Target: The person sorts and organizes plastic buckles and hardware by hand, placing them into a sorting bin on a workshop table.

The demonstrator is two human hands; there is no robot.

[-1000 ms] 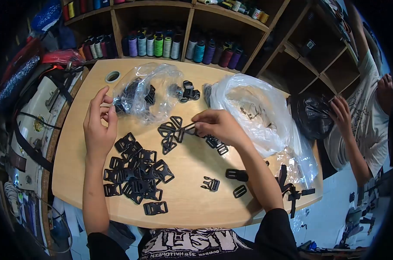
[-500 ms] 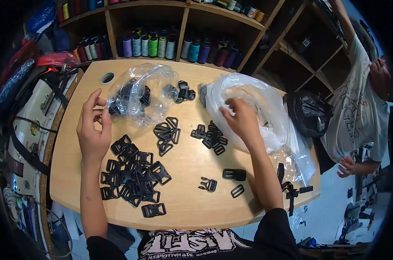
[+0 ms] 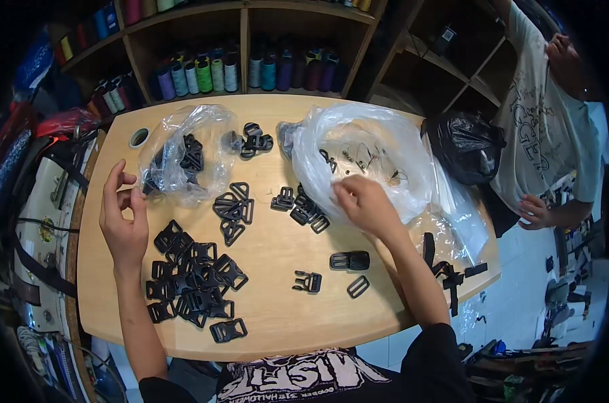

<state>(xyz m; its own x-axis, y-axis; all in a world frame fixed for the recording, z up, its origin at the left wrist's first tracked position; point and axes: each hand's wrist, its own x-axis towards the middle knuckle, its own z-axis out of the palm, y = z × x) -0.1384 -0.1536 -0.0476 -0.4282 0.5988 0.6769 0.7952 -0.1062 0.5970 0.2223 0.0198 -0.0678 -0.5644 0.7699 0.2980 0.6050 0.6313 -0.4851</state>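
My left hand (image 3: 124, 218) is raised at the left of the table, fingers loosely bent and apart, nothing in it. Close to its fingertips stands a clear plastic bag (image 3: 214, 158) holding black plastic buckles. My right hand (image 3: 368, 205) is at the near rim of a whitish plastic bag (image 3: 412, 158), its fingers closed on the film there. Small metal bits and black pieces (image 3: 361, 161) show inside that wide-mouthed bag. Below my left hand lies a heap of black side-release buckles (image 3: 200, 275). Black triangular rings (image 3: 234, 208) and strap sliders (image 3: 308, 208) lie between the hands.
A tape roll (image 3: 139, 138) sits at the far left of the table (image 3: 271, 329). A loose buckle half (image 3: 308, 281), a closed buckle (image 3: 349, 260) and an oval ring (image 3: 358, 287) lie near the front. A black bag (image 3: 462, 148) and another person (image 3: 543, 127) are at right.
My right hand has moved down and toward the near rim of the whitish bag, exposing more of its contents. The view has shifted right; my left hand stays raised and bent.
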